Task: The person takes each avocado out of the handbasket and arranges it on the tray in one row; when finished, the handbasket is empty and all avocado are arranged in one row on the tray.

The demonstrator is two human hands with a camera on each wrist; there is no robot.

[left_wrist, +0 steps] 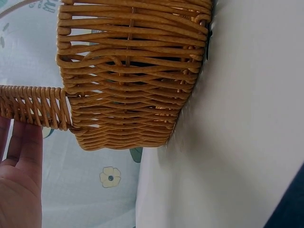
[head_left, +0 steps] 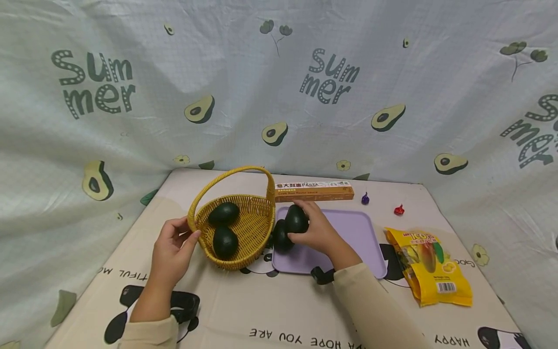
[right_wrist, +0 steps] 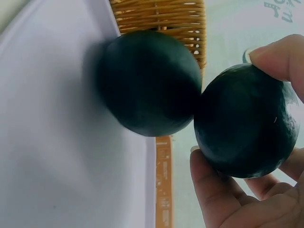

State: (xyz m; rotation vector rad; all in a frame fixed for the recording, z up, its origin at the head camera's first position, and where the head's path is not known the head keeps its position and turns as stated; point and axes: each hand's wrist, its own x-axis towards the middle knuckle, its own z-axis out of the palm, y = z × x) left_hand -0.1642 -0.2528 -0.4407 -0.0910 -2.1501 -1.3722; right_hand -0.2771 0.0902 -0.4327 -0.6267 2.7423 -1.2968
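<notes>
A yellow woven basket with a tall arched handle stands on the table, two dark green avocados inside it. My left hand holds the near-left base of the handle between thumb and fingers; the thumb is hidden in the left wrist view. In my right hand is a dark avocado, gripped between thumb and fingertips above the left side of a lilac tray. Another avocado rests at the tray's left edge, beside the basket and seemingly against the held one.
Behind the tray lies a long pasta box. A small purple item and a small red item sit at the back right. To the tray's right is a yellow snack bag. A printed cloth curtain hangs behind the table.
</notes>
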